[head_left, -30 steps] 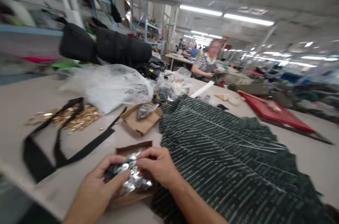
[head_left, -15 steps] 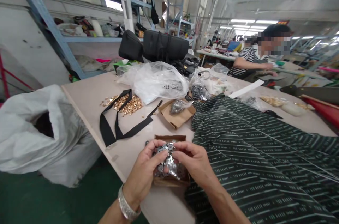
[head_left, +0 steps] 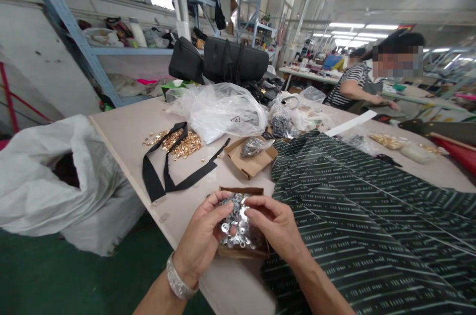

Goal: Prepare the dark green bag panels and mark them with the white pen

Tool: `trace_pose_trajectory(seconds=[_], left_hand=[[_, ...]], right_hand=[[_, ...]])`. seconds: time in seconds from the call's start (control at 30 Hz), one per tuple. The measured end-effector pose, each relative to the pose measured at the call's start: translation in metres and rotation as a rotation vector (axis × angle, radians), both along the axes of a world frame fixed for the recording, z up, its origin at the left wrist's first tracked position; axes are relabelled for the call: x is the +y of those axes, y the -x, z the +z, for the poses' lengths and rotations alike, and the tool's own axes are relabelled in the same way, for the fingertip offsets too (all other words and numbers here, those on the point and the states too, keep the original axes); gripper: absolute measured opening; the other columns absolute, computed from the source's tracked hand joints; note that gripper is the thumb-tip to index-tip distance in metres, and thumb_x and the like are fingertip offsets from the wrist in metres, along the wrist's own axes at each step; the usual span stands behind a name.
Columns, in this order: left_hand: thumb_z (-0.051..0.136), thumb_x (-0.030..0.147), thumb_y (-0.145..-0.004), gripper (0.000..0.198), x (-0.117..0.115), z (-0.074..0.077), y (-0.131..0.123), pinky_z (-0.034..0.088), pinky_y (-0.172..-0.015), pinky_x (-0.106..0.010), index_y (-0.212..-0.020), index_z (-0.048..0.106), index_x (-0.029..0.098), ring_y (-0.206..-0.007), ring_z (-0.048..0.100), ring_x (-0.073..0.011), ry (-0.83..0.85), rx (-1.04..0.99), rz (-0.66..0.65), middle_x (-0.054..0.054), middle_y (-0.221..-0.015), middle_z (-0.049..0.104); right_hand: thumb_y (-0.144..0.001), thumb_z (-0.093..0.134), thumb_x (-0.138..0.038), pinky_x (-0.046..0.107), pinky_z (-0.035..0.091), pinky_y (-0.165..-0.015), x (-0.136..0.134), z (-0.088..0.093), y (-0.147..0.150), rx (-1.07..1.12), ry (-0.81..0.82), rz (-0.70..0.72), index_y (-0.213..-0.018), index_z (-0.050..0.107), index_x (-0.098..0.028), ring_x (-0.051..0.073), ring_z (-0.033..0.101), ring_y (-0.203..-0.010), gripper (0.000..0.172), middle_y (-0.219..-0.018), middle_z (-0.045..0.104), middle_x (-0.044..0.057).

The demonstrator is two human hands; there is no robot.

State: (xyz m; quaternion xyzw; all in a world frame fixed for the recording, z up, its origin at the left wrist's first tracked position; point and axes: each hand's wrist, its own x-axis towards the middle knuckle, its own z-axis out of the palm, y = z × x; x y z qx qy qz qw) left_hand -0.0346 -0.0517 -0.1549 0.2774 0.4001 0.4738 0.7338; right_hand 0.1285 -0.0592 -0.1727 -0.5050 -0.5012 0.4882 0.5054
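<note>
A small brown cardboard box point(head_left: 243, 253) sits at the table's near edge, full of silver metal washers point(head_left: 241, 230), some with slots or holes. My left hand point(head_left: 203, 230) is curled over the box's left side, closed on a few of the washers between thumb and fingers. From the right, my right hand point(head_left: 278, 225) reaches over the same box with thumb and forefinger bent close together at the washers. Whatever lies between those fingertips is too small to tell. Part of the box's rim and contents is hidden behind both hands.
Striped dark green fabric point(head_left: 353, 206) spreads right of the box. Beyond lie an open carton point(head_left: 253, 168) with a bagged lot of metal parts, black strap pieces point(head_left: 193, 178), gold fittings point(head_left: 186, 145) and a clear plastic bag point(head_left: 223, 111). A white sack point(head_left: 100, 196) stands left; a co-worker point(head_left: 353, 84) sits at right.
My right fingertips have drawn slightly away from my left hand's. More of the washers in the box show between the hands. The view has shifted a little, and the co-worker has leaned forward.
</note>
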Motion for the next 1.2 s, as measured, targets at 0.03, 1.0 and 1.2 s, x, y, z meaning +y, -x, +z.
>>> trace_pose_trajectory(seconds=[0.03,1.0,1.2], left_hand=[[0.078,0.03,-0.074,0.038,0.0,0.0,-0.001,0.048,-0.049,-0.017,-0.101,0.056,0.016,-0.06,0.052,-0.0081,-0.007,0.004,-0.002,0.0,-0.08,0.06],[0.056,0.041,-0.086,0.039,0.007,0.006,0.015,0.05,-0.051,-0.02,-0.118,0.044,0.022,-0.071,0.054,-0.012,-0.174,0.504,-0.437,-0.005,-0.103,0.057],[0.063,0.036,-0.081,0.042,0.01,0.003,0.016,0.049,-0.053,-0.02,-0.115,0.046,0.019,-0.071,0.051,-0.011,-0.162,0.439,-0.435,-0.003,-0.098,0.057]], right_hand=[[-0.073,0.075,-0.03,0.023,0.053,-0.062,-0.001,0.001,0.0,0.018,-0.013,-0.014,-0.085,0.075,-0.018,0.014,0.065,-0.067,0.017,-0.077,0.073,0.002],[-0.077,0.073,-0.022,0.02,0.048,-0.065,0.003,0.003,-0.011,-0.253,-0.109,0.213,-0.076,0.079,-0.022,0.013,0.066,-0.068,0.007,-0.075,0.076,0.0],[-0.07,0.075,-0.033,0.018,0.038,-0.046,0.006,-0.004,-0.008,-0.042,0.16,0.15,-0.076,0.078,-0.016,0.008,0.05,-0.045,0.018,-0.052,0.063,-0.002]])
